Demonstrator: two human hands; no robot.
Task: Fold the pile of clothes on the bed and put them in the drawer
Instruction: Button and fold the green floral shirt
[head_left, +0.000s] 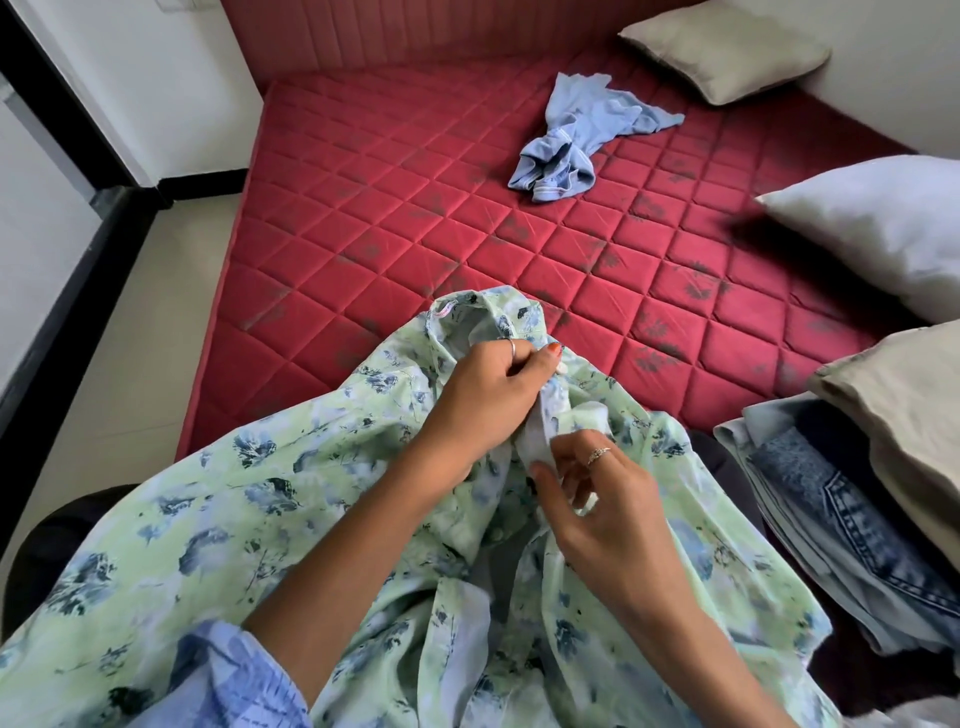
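Head view. A pale green floral shirt is lying spread over the near edge of the red quilted mattress and across the person's lap, its collar pointing away from the viewer. The left hand is gripping the shirt's front placket just below the collar, fingers curled round the fabric and thumb pressing on it. The right hand is pinching the same strip of placket slightly nearer the viewer, thumb and forefinger closing on the pale edge, so that the shirt front is bunching between the two hands while the rest of the garment is draping down and outward on both sides. A crumpled light blue garment is lying unfolded well beyond the shirt, toward the head of the mattress. To the right of the shirt, a stack of folded denim is resting beside a beige pillow; a white pillow and another beige pillow are lying farther back.
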